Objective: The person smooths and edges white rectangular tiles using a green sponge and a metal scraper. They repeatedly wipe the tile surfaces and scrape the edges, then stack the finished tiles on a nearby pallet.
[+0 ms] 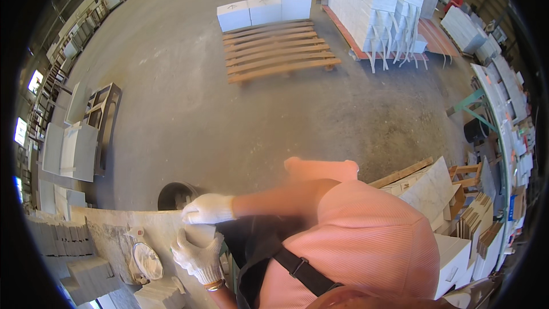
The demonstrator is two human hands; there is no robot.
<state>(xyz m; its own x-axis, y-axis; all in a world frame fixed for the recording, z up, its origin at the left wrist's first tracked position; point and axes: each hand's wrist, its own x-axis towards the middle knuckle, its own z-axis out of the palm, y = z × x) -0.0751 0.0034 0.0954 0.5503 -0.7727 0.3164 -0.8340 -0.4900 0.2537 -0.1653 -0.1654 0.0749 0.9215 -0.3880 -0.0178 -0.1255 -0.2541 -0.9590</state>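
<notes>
At the lower left, both hands in white knit gloves work over a dusty worktop. My right hand is closed at its edge; whatever its fingers hold is hidden. Just below it in the picture, my left hand, with a bracelet at the wrist, curls around a pale flat stone piece lying between the two hands. Left of my left hand sit a whitish oval object, its kind unclear, and a small white-and-red item. A stack of pale stone pieces is close below.
A dark bucket stands past the worktop's edge. Grey stone slabs line the far left. Farther out lie a wooden pallet, white blocks and strapped stone stacks. Marble pieces lean at the right.
</notes>
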